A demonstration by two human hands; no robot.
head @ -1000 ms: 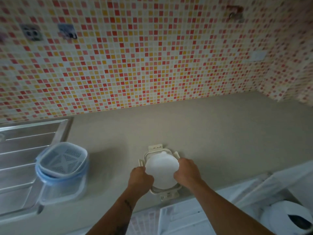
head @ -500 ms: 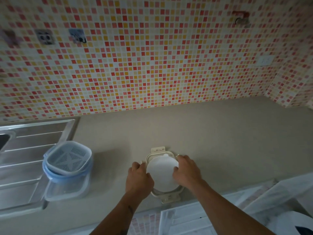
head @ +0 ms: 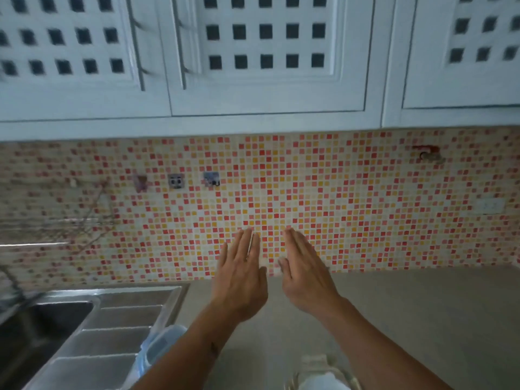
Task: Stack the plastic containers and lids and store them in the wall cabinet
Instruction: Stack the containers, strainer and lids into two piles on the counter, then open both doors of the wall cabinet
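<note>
White lattice-panelled wall cabinet doors (head: pixel 261 52) above, red, orange and cream mosaic tile wall (head: pixel 281 198) with small stickers (head: pixel 176 181), beige worktop (head: pixel 422 319), steel sink (head: pixel 42 327) with ribbed drainer at left, dim light

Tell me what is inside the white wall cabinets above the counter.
Nothing can be told. The white lattice-front wall cabinet doors are shut, and their square openings show only darkness. Both bare hands, left and right, are raised empty below them.

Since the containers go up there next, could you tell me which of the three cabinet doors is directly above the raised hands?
The middle door, with its full grid of square holes showing. The left door hangs over the sink; the right door sits far right.
</note>
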